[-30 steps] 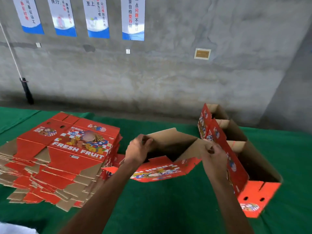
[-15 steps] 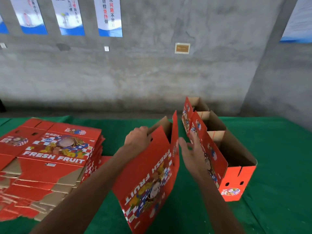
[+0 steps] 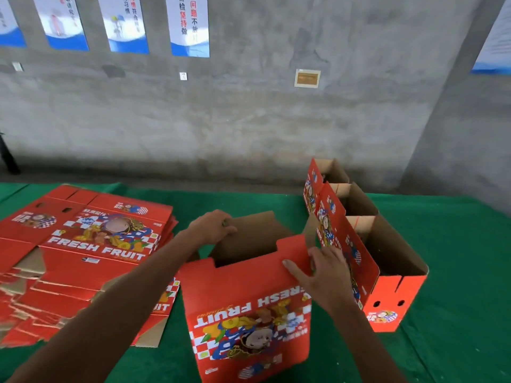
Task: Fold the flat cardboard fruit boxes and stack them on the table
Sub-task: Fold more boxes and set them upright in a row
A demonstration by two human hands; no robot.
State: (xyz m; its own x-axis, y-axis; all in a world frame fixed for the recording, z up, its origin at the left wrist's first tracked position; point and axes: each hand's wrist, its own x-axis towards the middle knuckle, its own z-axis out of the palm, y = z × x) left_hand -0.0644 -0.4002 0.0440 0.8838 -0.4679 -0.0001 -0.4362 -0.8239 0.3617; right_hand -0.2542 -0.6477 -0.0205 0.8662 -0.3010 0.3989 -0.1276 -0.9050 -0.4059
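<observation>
A red "FRESH FRUIT" cardboard box [image 3: 249,313] stands opened up on the green table [image 3: 456,313] right in front of me, its print upside down to me. My left hand [image 3: 211,226] grips the top edge of its brown far wall. My right hand [image 3: 320,272] pinches the upper right corner of its red near wall. A thick pile of flat red boxes [image 3: 83,244] lies at the left. Three folded open boxes [image 3: 387,258] stand in a row at the right, close to my right hand.
A grey concrete wall [image 3: 249,120] with hanging posters [image 3: 189,23] runs behind the table. Bare green cloth shows at the far right and along the table's back edge. A loose flat box part [image 3: 157,313] lies between the pile and the held box.
The box has gone from a tilted, nearly flat panel to an upright open shape. My left hand stayed on its far edge; my right hand moved onto the near wall's corner.
</observation>
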